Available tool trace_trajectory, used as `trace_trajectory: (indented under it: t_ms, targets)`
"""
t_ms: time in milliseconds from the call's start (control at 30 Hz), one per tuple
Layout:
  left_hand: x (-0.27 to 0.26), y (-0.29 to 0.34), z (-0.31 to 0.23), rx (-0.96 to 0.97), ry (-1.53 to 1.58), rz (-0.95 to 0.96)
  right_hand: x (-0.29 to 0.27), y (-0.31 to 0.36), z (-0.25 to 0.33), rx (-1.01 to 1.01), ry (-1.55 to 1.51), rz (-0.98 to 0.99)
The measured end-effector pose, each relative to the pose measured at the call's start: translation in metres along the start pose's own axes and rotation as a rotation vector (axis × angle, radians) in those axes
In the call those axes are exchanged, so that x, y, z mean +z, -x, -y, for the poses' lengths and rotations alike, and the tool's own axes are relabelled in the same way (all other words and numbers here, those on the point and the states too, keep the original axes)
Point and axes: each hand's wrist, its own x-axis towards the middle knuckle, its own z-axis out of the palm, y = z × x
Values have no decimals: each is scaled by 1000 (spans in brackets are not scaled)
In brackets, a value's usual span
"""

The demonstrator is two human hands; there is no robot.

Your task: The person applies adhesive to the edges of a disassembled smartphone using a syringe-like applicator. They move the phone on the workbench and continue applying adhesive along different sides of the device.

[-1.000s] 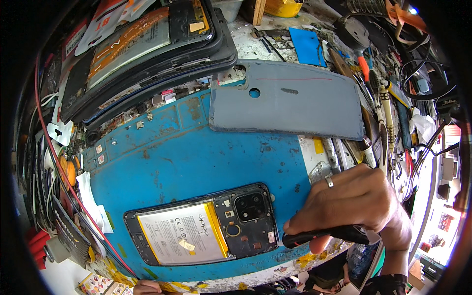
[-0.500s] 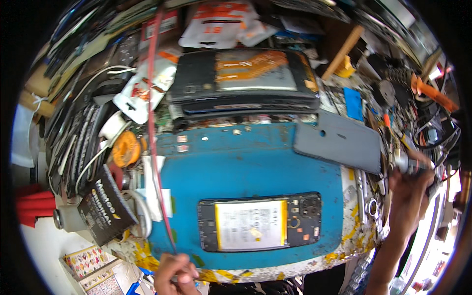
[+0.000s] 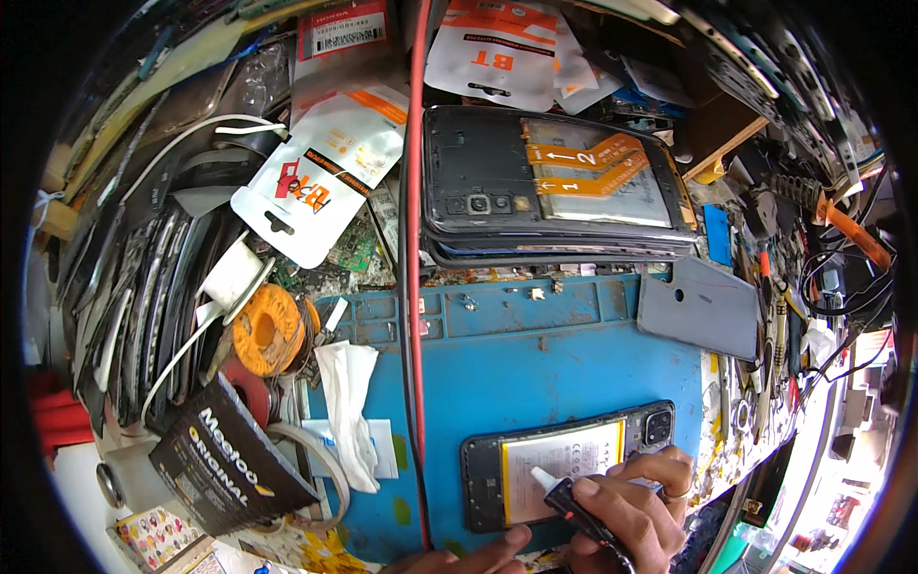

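A smartphone with its back off lies on the blue work mat, its white battery edged in yellow. My right hand is closed round a black glue tube, whose white pointed nozzle hangs over the battery. That hand covers the phone's lower right part. At the lower edge, my left hand is partly cut off by the picture; its fingers are stretched out with nothing in them, close to the phone's near edge. A red cable and a black one run down towards it.
Stacked opened phones stand behind the mat. A grey back cover rests at the mat's far right corner. On the left are an orange spool, white tissue and a black pouch. Tools crowd the right side.
My right hand has come from the tools at the right to above the phone, with the glue tube in it. The left hand's fingers have straightened. The whole view has shifted.
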Motion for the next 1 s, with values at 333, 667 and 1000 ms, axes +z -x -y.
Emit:
trace_trajectory:
  t_ms: [333, 667, 1000]
  targets:
    - [-17, -10, 15, 245, -187, 109, 23, -6, 20, 17, 248, 76]
    - [-15, -11, 14, 87, -68, 98, 27, -8, 19, 8, 301, 86]
    - [-18, -14, 15, 159, -134, 152, 26, -9, 17, 21, 279, 69]
